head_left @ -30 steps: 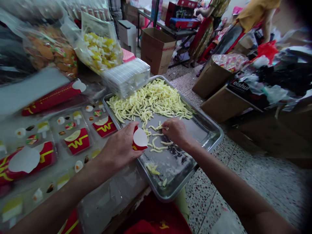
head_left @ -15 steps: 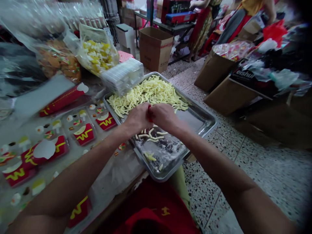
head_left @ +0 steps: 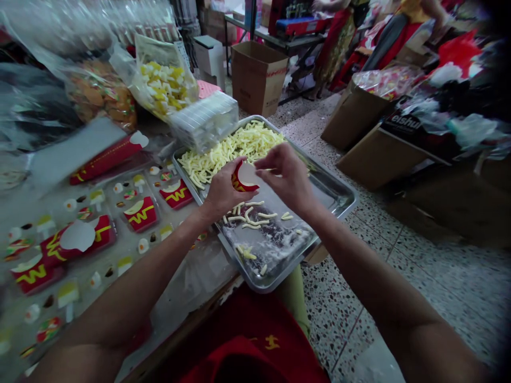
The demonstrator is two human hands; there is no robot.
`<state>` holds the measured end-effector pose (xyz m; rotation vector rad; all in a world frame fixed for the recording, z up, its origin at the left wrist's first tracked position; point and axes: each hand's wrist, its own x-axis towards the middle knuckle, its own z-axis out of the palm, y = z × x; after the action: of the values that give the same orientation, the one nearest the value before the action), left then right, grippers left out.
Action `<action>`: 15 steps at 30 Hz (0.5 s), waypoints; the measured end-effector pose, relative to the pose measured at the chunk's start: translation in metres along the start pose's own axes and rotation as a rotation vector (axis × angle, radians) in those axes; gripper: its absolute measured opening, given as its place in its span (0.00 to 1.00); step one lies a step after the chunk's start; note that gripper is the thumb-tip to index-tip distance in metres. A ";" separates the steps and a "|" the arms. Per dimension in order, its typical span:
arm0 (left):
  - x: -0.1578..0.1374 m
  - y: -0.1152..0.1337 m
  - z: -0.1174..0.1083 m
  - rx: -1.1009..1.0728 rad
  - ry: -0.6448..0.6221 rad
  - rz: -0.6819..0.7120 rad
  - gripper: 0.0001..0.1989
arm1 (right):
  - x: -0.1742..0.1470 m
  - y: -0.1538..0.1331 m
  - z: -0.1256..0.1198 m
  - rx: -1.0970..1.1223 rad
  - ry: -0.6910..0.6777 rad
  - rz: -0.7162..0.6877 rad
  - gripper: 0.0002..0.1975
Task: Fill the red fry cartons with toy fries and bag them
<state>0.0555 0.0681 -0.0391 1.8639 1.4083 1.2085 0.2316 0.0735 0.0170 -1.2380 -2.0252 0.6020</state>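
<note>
My left hand [head_left: 224, 190] is closed around a small red fries carton [head_left: 240, 183] with a yellow mark and a pale inside; its mouth faces right. Just right of the carton, my right hand [head_left: 288, 175] hovers with bent fingers apart, and nothing shows in them. Both hands are above a metal tray [head_left: 339, 205]. A heap of pale yellow toy-like fries [head_left: 243, 146] fills its far part. Several loose fries [head_left: 251, 218] and white powder lie in the near part.
On the table at left, flat red fries cartons [head_left: 141, 214] lie among small food-shaped pieces. Behind them are a clear plastic box [head_left: 205, 119], a bag of yellow-white pieces [head_left: 165, 85] and a bag of brown pieces [head_left: 101, 96]. Cardboard boxes [head_left: 259, 80] stand on the floor.
My hands were together around the red piece; now my right hand has come off it and moved right. The carton's pale inside now shows in my left hand.
</note>
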 end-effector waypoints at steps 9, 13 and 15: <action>-0.020 -0.022 -0.049 0.033 0.065 -0.134 0.44 | -0.065 0.054 -0.001 -0.596 -0.405 -0.012 0.09; -0.040 -0.017 -0.066 0.125 0.042 -0.168 0.43 | -0.051 0.044 0.008 -0.462 -0.385 -0.010 0.07; -0.047 -0.016 -0.072 0.151 0.050 -0.184 0.44 | -0.044 0.032 0.015 -0.367 -0.406 0.019 0.08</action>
<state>-0.0179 0.0209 -0.0339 1.7655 1.6996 1.0919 0.2529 0.0473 -0.0284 -1.4347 -2.5517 0.5379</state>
